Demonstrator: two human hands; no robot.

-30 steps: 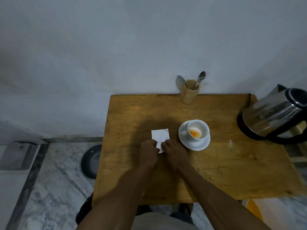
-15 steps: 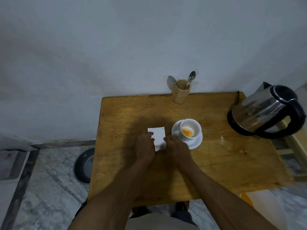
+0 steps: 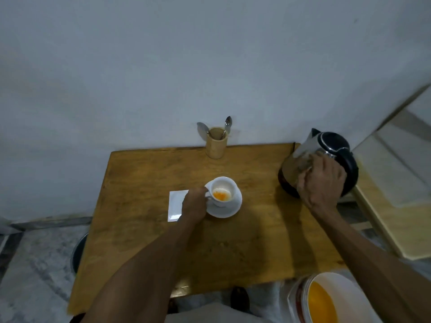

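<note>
Hands leave packet (image 3: 176, 203) for cup (image 3: 222, 191) and kettle (image 3: 333, 143)
The left hand (image 3: 194, 206) now pinches the cup's handle; the right hand (image 3: 323, 185) curls round the kettle, well right of the cup. The packet lies just left. Pouring looks next.

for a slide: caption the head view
Left hand pinches the cup by its handle; right hand grasps the kettle on the wooden table.

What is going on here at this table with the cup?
A person is at a wooden table. The left hand holds the handle of a white cup, which stands on its saucer with an orange residue at the bottom. The right hand grips the kettle at the table's right edge. A white packet lies left of the saucer.
</note>
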